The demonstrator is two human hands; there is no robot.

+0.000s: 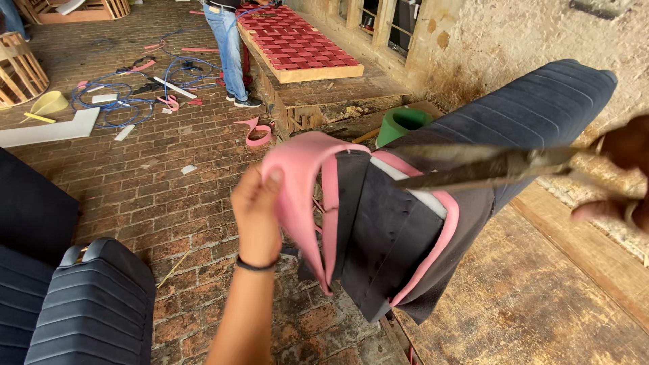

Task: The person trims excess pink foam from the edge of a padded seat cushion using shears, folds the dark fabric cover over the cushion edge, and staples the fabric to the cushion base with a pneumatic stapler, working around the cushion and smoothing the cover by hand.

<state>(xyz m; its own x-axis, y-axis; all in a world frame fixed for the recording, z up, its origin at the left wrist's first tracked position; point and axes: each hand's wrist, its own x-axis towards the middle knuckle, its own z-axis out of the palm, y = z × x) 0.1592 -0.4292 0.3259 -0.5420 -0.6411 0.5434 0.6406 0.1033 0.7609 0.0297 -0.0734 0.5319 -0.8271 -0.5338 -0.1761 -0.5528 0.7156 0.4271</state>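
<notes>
While the left hand (255, 203) is closed on a pink foam strip (297, 182), scissors (487, 165) are gripped by the right hand (618, 172) (blurred), blades just beside the strip, over a dark seat cushion (405, 230).

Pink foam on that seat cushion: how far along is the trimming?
Done: pink foam scraps already lie on the brick floor. In hand: the left hand pulls a pink foam strip off the dark seat cushion while the right hand holds scissors at it. Left: foam edging still shows along the cover.

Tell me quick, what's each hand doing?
Left hand: closed, gripping the pink foam strip.
Right hand: closed around the handles of the big scissors.
</notes>
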